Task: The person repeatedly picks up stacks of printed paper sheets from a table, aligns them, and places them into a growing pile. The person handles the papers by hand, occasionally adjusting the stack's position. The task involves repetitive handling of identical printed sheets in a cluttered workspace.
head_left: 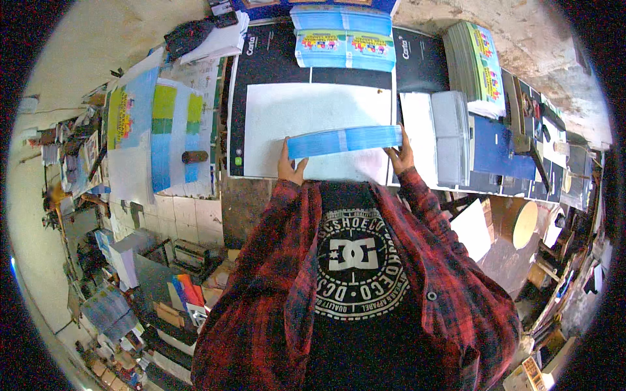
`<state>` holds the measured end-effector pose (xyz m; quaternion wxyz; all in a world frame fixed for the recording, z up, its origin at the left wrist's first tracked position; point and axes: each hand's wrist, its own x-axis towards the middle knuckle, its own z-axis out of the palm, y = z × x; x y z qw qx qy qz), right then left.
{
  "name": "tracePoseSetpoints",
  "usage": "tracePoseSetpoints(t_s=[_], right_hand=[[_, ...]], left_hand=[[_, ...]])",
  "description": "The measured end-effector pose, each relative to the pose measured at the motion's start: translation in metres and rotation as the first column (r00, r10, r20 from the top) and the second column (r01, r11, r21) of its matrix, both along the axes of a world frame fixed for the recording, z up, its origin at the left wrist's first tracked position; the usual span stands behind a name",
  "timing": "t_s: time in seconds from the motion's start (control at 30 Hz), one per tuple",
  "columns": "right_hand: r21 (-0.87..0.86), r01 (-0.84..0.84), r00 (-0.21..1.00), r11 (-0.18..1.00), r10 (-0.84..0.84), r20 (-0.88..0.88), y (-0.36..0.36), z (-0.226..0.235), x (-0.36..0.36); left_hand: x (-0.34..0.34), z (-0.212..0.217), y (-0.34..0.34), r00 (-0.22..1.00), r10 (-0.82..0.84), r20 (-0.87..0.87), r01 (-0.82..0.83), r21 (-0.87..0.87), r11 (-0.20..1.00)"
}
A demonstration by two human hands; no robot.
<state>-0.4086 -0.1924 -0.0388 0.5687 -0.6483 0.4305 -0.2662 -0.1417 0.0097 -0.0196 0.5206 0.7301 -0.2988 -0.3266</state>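
Both hands grip a thick stack of printed sheets (345, 141), its long blue edge turned up toward me. My left hand (291, 166) is closed on the stack's left end, the thumb at the near side. At the opposite end my right hand (400, 156) clasps it the same way. Beneath the stack lies a large white sheet (280, 104) on a black board (238, 124) with pale print. I cannot tell whether the stack rests on the sheet or is held just above it.
Beyond the white sheet stand piles of colourful printed sheets (345, 49). Another tall pile (473, 68) is at the far right, near a pale stack (450, 137). On the left are more printed sheets (169, 130) with a dark cylindrical object (194, 156) on them.
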Motion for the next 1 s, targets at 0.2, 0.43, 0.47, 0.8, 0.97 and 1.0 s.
tracePoseSetpoints(t_s=[0.2, 0.43, 0.47, 0.8, 0.97, 1.0], right_hand=[[-0.341, -0.132, 0.981, 0.931, 0.074, -0.180, -0.014, -0.001, -0.007], [-0.389, -0.677, 0.576, 0.624, 0.120, -0.808, -0.047, 0.078, 0.019], [-0.328, -0.739, 0.478, 0.589, 0.116, -0.870, -0.046, 0.079, 0.030], [-0.308, -0.858, 0.471, 0.412, 0.388, -0.792, -0.007, 0.058, 0.120], [-0.499, -0.607, 0.766, 0.618, 0.288, -0.575, -0.020, 0.081, 0.114], [-0.535, -0.499, 0.831, 0.682, 0.203, -0.517, -0.023, 0.092, 0.113]], left_hand=[[0.022, -0.029, -0.013, 0.971, -0.038, 0.238, 0.040, -0.003, 0.999], [0.067, -0.017, -0.018, 0.842, -0.345, 0.415, 0.217, 0.324, 0.921], [0.064, -0.011, -0.023, 0.815, -0.350, 0.462, 0.189, 0.359, 0.914], [0.074, -0.025, -0.016, 0.809, -0.226, 0.542, 0.122, 0.221, 0.968], [0.075, 0.099, -0.059, 0.782, -0.054, 0.621, 0.119, -0.064, 0.991], [0.079, 0.137, -0.060, 0.701, -0.087, 0.707, 0.112, 0.012, 0.994]])
